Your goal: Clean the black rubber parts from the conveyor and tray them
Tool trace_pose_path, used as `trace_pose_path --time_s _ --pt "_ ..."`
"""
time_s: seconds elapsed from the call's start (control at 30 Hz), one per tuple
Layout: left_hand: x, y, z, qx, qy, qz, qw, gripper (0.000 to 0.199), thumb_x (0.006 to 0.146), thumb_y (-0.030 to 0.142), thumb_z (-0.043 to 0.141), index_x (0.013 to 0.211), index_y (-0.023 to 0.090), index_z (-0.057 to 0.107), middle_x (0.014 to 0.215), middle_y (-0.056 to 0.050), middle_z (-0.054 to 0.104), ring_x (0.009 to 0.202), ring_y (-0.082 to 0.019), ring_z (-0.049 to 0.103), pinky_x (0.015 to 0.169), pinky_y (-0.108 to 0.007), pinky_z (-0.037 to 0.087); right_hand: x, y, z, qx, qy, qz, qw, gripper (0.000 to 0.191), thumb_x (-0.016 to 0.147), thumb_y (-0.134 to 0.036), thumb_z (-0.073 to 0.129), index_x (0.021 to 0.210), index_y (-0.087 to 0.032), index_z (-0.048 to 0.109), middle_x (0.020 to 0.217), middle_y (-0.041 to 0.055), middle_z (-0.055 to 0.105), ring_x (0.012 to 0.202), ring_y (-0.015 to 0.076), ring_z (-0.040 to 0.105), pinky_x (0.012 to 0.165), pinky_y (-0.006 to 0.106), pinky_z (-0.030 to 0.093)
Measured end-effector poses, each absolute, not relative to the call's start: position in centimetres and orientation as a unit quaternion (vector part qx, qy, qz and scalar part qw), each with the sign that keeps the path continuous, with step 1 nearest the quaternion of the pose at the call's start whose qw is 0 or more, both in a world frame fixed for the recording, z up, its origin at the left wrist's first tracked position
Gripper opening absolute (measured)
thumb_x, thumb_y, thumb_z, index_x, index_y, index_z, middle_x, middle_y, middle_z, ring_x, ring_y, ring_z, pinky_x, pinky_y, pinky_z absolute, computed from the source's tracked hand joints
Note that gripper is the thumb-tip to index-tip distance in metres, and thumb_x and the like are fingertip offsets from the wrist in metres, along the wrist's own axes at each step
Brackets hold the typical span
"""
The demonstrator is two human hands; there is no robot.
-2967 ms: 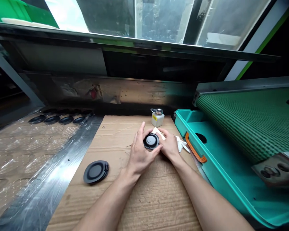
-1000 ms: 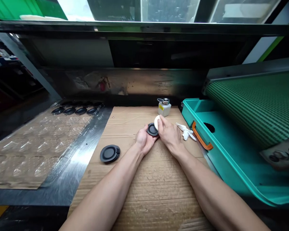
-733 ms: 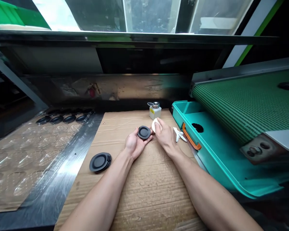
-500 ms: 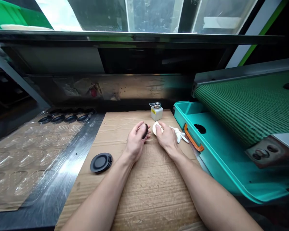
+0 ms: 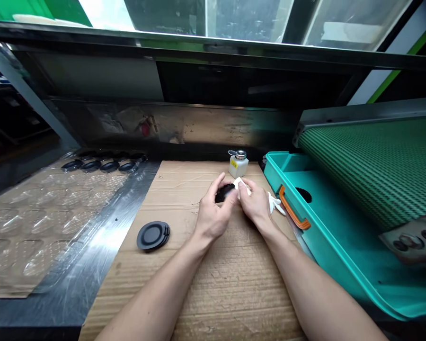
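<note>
Between the fingers and thumb of my left hand [image 5: 215, 210] is a round black disc [image 5: 224, 192], tilted and partly covered by the thumb. My right hand [image 5: 254, 200] grips a small white pad [image 5: 241, 185], which meets the disc's right side. Both hands are over the cardboard sheet [image 5: 213, 293]. A small stack of black discs [image 5: 153, 236] lies on the cardboard to the left of my hands. Just behind the hands stands a white bottle [image 5: 238, 166] with a metal top and a yellow label. A white glove [image 5: 276, 203] lies right of my right hand.
On the left, a clear plastic tray [image 5: 53, 213] holds several black parts in its back rows. A teal bin [image 5: 341, 246] with an orange handle [image 5: 294, 210] and a black disc [image 5: 304, 194] inside stands right, partly under a green conveyor belt [image 5: 383, 156].
My hands have come together, bringing the white pad against the black disc. The disc has turned to show more of its face. The whole view has shifted slightly.
</note>
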State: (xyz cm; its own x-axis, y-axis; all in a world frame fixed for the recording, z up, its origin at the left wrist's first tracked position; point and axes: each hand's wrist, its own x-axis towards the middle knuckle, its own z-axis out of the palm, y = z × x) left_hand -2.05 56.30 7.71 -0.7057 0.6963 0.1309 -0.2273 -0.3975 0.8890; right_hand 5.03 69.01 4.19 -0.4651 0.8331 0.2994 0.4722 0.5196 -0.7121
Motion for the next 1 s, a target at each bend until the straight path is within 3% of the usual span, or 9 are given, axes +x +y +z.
trace_pose_path --time_s 0.1,0.2,0.37,0.53,0.7,0.83,0.9,1.0 --pt "-3.8 56.6 7.3 0.131 0.408 0.788 0.442 0.042 0.097 0.043 0.045 0.124 0.014 0.058 0.114 -0.019 0.068 0.089 -0.023 0.068 0.062 -0.026 0.052 5.0 68.8 4.9 -0.39 -0.775 0.311 0.388 0.045 0.094 -0.048 0.044 0.121 -0.02 0.065 0.11 0.0088 0.071 0.099 0.0252 0.065 0.086 0.034 0.048" --pt "-5.2 56.4 7.6 0.035 0.297 0.769 0.565 0.048 0.101 0.044 0.027 0.119 0.01 0.055 0.115 -0.025 0.065 0.087 -0.025 0.069 0.06 -0.027 0.054 5.1 68.5 5.5 -0.382 -0.757 0.328 0.417 0.047 0.093 -0.051 0.045 0.12 -0.019 0.065 0.107 0.0089 0.071 0.097 0.0259 0.065 0.084 0.035 0.048" --pt "-5.8 56.0 8.1 -0.01 0.238 0.763 0.601 0.042 0.1 0.035 0.029 0.114 0.008 0.057 0.104 -0.022 0.065 0.089 -0.025 0.068 0.061 -0.027 0.058 5.2 69.3 5.8 -0.397 -0.735 0.351 0.423 0.049 0.091 -0.053 0.045 0.113 -0.015 0.068 0.1 0.0115 0.072 0.089 0.0259 0.066 0.077 0.034 0.05" --pt "-6.0 56.2 8.1 -0.079 0.257 0.741 0.615 0.044 0.101 0.037 0.027 0.116 0.005 0.052 0.096 -0.02 0.061 0.084 -0.023 0.068 0.056 -0.024 0.06 5.7 70.5 6.3 -0.394 -0.698 0.418 0.427 0.052 0.089 -0.054 0.048 0.112 -0.013 0.067 0.087 0.0094 0.072 0.065 0.0189 0.064 0.059 0.027 0.049" --pt "-6.0 56.3 8.2 -0.086 0.268 0.738 0.613 0.05 0.102 0.039 0.025 0.124 -0.002 0.043 0.097 -0.022 0.06 0.079 -0.021 0.069 0.054 -0.02 0.059 7.1 70.3 6.3 -0.392 -0.737 0.422 0.353 0.047 0.086 -0.053 0.053 0.104 -0.013 0.071 0.067 0.0053 0.067 0.052 0.0158 0.059 0.051 0.024 0.043" --pt "-5.8 56.2 8.2 -0.088 0.269 0.735 0.617 0.05 0.102 0.04 0.024 0.122 0.0 0.046 0.096 -0.021 0.061 0.078 -0.021 0.07 0.051 -0.019 0.059 9.0 69.0 5.8 -0.407 -0.788 0.371 0.277 0.048 0.089 -0.053 0.048 0.107 -0.015 0.07 0.076 0.008 0.07 0.066 0.0211 0.065 0.06 0.031 0.05" --pt "-5.6 56.3 8.2 -0.082 0.276 0.738 0.61 0.05 0.102 0.04 0.024 0.12 0.0 0.047 0.096 -0.021 0.062 0.078 -0.021 0.071 0.052 -0.02 0.059 10.5 67.3 6.1 -0.391 -0.834 0.289 0.261 0.044 0.089 -0.05 0.05 0.108 -0.016 0.07 0.093 0.0113 0.072 0.087 0.0263 0.067 0.077 0.039 0.053" --pt "-5.4 56.6 8.2 -0.051 0.306 0.752 0.582 0.045 0.102 0.038 0.029 0.119 0.001 0.048 0.101 -0.024 0.063 0.078 -0.021 0.071 0.054 -0.021 0.06 14.3 63.0 6.7 -0.341 -0.869 0.158 0.321 0.039 0.089 -0.042 0.053 0.116 -0.019 0.068 0.12 0.0126 0.065 0.116 0.0306 0.058 0.101 0.048 0.045"
